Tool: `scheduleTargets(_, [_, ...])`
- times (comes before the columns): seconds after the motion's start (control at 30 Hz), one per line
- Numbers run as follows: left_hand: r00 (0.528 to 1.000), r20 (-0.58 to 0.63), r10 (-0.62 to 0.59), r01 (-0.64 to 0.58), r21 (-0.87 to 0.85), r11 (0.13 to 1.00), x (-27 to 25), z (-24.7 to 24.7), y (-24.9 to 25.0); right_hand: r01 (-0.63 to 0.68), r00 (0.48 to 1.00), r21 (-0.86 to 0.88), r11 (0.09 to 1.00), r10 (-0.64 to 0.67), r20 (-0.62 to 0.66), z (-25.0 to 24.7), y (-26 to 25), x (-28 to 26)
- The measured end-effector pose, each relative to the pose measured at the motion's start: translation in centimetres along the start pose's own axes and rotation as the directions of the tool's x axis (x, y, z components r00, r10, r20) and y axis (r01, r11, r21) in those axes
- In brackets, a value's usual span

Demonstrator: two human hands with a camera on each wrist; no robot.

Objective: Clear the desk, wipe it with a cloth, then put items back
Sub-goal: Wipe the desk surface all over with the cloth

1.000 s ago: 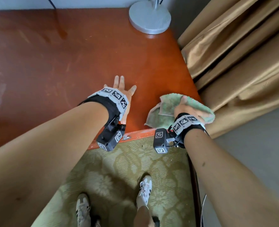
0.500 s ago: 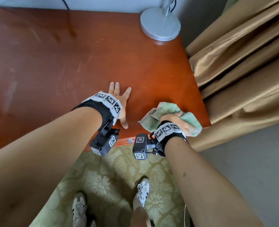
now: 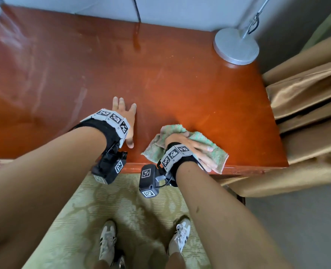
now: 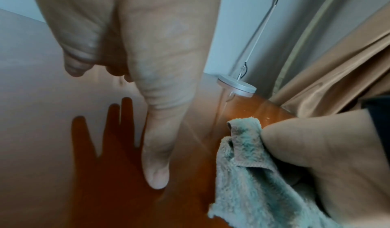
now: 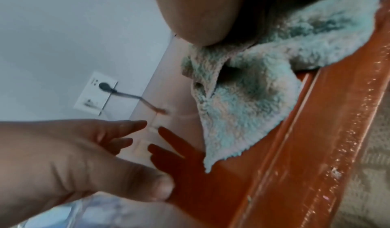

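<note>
A fluffy green cloth (image 3: 217, 152) lies bunched on the red-brown desk (image 3: 180, 90) at its front edge, right of centre. My right hand (image 3: 191, 148) presses on it with fingers stretched out to the right; the thumb touches the cloth's upper fold. My left hand (image 3: 125, 117) lies flat on the bare desk just to the left, fingers spread and holding nothing. The left wrist view shows its thumb (image 4: 156, 148) down on the wood beside the cloth (image 4: 249, 181). In the right wrist view the cloth (image 5: 242, 98) hangs slightly over the desk's front edge (image 5: 306, 148).
A round grey lamp base (image 3: 236, 46) stands at the desk's back right corner. A black cable (image 3: 136, 8) drops down the wall behind. Gold curtains (image 3: 306, 105) hang against the desk's right side. Below me are green patterned carpet (image 3: 122, 200) and my shoes.
My right hand has slid the cloth left along the front edge, away from the right corner, and its fingers have straightened over it. The left hand stays flat in place.
</note>
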State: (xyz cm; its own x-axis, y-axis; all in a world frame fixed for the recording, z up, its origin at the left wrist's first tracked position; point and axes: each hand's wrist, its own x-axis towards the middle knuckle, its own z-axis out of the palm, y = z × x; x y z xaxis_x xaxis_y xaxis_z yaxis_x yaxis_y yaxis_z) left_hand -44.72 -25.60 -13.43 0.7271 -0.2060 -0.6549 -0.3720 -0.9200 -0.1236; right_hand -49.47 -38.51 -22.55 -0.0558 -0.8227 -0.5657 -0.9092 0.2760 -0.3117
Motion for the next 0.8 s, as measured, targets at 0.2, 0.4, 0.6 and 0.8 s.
scheduleTargets(0.2, [0.994,0.057,-0.095,0.101,-0.120,0.988,-0.1,2.0,-4.5,0.192,0.980,-0.139,0.971,-0.181,0.087,2.6,0.3,-6.7])
scheduleTargets(0.4, [0.989,0.053,-0.137,0.145,-0.184,0.972,0.8,2.7,-4.9,0.532,0.846,-0.336,0.777,-0.501,0.181,3.7,1.7,-10.8])
scheduleTargets(0.6, [0.984,0.081,-0.162,0.170,-0.115,0.979,1.9,2.0,-3.7,0.868,0.473,-0.377,0.325,-0.775,0.420,-1.4,1.9,-3.3])
scheduleTargets(0.8, [0.998,0.038,-0.055,0.059,-0.114,0.992,-0.2,-2.1,1.1,0.887,0.417,0.077,0.456,-0.860,0.295,-8.0,0.5,0.5])
